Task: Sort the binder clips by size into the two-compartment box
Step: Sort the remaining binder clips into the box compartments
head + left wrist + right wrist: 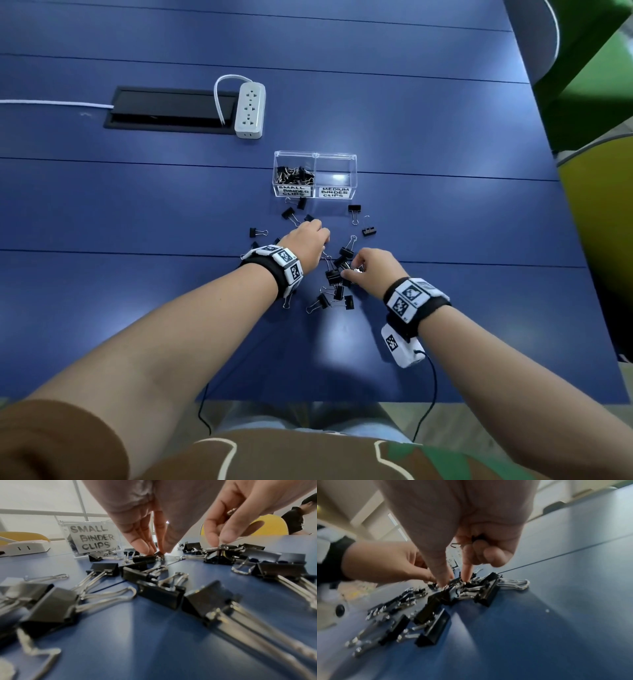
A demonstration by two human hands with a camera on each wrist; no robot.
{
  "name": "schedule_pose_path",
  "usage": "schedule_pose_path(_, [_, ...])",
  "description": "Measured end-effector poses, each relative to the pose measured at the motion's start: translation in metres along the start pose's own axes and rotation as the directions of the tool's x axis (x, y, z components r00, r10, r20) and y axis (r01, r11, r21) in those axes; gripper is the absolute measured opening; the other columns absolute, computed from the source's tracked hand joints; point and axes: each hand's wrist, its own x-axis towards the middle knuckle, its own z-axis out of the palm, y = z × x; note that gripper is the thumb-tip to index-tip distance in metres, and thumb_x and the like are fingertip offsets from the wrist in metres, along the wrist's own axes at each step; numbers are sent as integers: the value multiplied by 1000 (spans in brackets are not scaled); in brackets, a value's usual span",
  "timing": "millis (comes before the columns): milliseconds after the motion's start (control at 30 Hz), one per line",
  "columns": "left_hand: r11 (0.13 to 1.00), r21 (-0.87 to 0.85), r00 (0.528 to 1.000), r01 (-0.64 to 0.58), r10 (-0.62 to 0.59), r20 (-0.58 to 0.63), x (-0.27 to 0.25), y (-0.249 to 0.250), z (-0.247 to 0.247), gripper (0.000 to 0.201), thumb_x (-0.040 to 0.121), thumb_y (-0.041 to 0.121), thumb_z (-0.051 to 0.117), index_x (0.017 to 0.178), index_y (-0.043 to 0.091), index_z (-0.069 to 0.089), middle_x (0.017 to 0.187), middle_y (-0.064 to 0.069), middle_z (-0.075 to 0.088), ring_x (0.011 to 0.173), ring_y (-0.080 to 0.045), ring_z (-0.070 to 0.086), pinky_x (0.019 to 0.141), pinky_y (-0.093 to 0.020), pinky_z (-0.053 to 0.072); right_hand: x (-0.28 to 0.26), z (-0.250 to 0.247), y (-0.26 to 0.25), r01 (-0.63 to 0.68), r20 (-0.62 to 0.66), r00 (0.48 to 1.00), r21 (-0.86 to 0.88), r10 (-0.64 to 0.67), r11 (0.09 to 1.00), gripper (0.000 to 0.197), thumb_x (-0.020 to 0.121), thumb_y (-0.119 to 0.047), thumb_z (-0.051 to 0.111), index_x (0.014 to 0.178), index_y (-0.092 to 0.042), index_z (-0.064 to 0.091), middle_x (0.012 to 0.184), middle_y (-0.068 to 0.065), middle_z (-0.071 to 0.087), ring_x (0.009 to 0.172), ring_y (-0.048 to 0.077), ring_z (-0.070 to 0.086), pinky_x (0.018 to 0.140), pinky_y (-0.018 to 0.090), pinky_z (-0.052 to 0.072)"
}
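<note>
A: Box position?
B: Clear two-compartment box (315, 174) sits mid-frame in the head view on the blue counter (137, 205). Compartment on the picture's left, labelled SMALL BINDER CLIPS, holds a heap of small clips (294, 174). The one on the right, labelled MEDIUM BINDER CLIPS, shows none

A: Loose clips?
B: Scattered pile of binder clips (337, 274) just below the box in the head view, centre of frame, between and under both hands. Two outliers (359, 219) to the right, near the box front

A: Left hand?
B: Left hand (306, 245) reaches down into the upper part of the pile. In the left wrist view its fingers (140, 543) point down, pressed close together, tips closing with the thumb on a small black clip (145, 558) lying on the counter. The clip sits right at the fingertips, touching them

A: Right hand?
B: Right hand (375, 270) at the pile's right edge. Right wrist view: thumb and index fingers (467, 572) extended down, tips touching a cluster of clips (471, 588). The other fingers are curled into the palm around a small clip, its wire handle poking out. View is blurred

A: Else on the counter?
B: White power strip (250, 109) upper centre-left, beside a black cable hatch (171, 108)
</note>
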Motion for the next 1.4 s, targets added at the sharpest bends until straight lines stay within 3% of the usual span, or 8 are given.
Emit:
schedule_pose_path(100, [1000,13,1000,-21,21,-12,-7,-2,3,22,90,6,51,112,7,56,115,-11,49,106,-30,50,86,-47,51,2,2,-13,6,7,1000,-115,-6,993,22,83,-25,59,83,-4,62,89,12,69,83,31,63,72,37,53])
schedule_pose_path(300, [999,51,999,3,-1,-45,-13,0,1,15,88,1,55,100,7,50,109,-12,49,101,-29,50,83,-40,49,15,-14,-17,-30,-84,996,145,42,989,12,84,-25,59,79,-16,55,87,4,61,83,24,59,75,35,50])
schedule_pose_path(500, [960,-242,986,145,-160,-46,-22,6,-9,21,87,-1,44,104,12,44,104,-11,57,89,-28,55,78,-40,51,12,-27,7,-44,-154,986,140,66,989,4,84,-20,56,84,-18,58,91,1,60,81,22,58,76,33,50])
schedule_pose_path(667, [917,-344,979,202,-203,34,-18,28,-15,24,93,9,36,113,11,50,122,-8,52,107,-28,53,92,-40,45,-3,-14,26,1,-17,1000,12,-1,1000,9,77,-16,61,74,-24,58,86,2,64,79,24,60,76,31,51])
schedule_pose_path(833, [960,-239,989,145,-137,49,-9,47,-2,26,99,29,40,107,6,50,112,-16,58,100,-35,57,85,-42,45,-8,-8,35,22,-122,992,87,-11,996,3,82,-21,61,82,-23,59,64,-6,51,64,22,52,68,32,48])
schedule_pose_path(1000, [999,-23,994,41,-38,100,-7,50,11,28,93,31,54,112,10,52,116,-12,58,109,-33,57,91,-45,49,-13,-9,38,-3,-129,992,41,8,999,6,81,-20,60,87,-21,59,68,-7,48,68,22,51,68,32,46])
schedule_pose_path(1167, [995,-32,992,92,-88,93,-3,47,7,28,95,27,54,115,7,53,118,-14,57,110,-34,56,92,-46,49,-17,-3,36,-3,-86,996,-6,2,1000,10,84,-21,57,93,-20,56,80,0,55,76,25,56,72,35,50])
schedule_pose_path(1400, [978,-123,982,170,-158,102,-4,41,6,27,94,24,55,112,4,51,118,-16,56,109,-35,56,91,-44,47,-19,0,19,107,-85,991,39,-103,994,6,81,-23,60,86,-23,57,67,-11,47,72,20,52,70,30,46])
